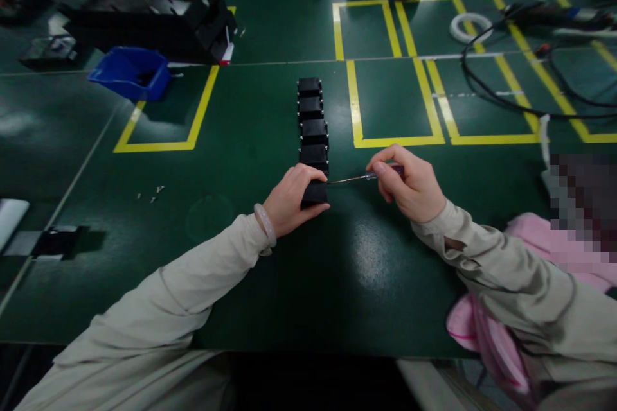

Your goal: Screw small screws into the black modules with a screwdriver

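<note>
A row of several small black blocks point(313, 130) with shiny screws along both sides runs away from me on the green table point(260, 115). My left hand point(294, 198) is closed round the nearest black block point(314, 193), thumb on the near side and fingers over the far side. In my right hand point(409, 183) is a screwdriver point(370, 175), held nearly level. Its thin shaft points left, and the tip meets the right side of the block in my left hand. Whether the tip sits in a screw is too small to tell.
Loose screws point(155, 194) lie to the left. Further back stand a blue bin point(132, 72) and a long black housing point(144, 26). Yellow tape marks rectangles point(400, 141). At the right are a cable point(486, 93), a white tape roll point(471, 28) and pink cloth point(491, 340).
</note>
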